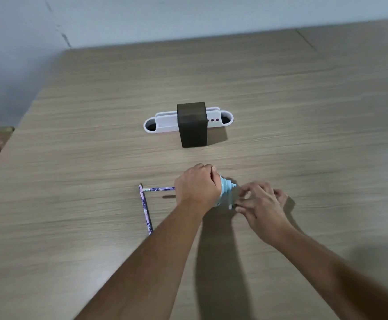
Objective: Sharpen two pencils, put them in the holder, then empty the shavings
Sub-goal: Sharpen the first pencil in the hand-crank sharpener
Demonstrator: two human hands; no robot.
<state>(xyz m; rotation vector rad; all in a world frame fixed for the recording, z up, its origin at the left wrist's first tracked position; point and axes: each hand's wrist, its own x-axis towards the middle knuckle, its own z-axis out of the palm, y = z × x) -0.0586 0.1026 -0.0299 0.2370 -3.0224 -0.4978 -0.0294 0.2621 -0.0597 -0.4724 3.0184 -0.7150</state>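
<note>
A light blue crank sharpener stands on the wooden table, mostly covered by my left hand, which grips its body from above. One purple patterned pencil sticks out horizontally to the left of that hand, its tip hidden inside the sharpener. My right hand is at the sharpener's right side, fingers pinched on its small crank handle. A second purple pencil lies flat on the table, pointing towards me. The white pencil holder stands farther back.
A dark brown box stands upright in front of the holder's middle. The table's left edge runs diagonally, with dark objects on the floor beyond it. A pale wall borders the far side.
</note>
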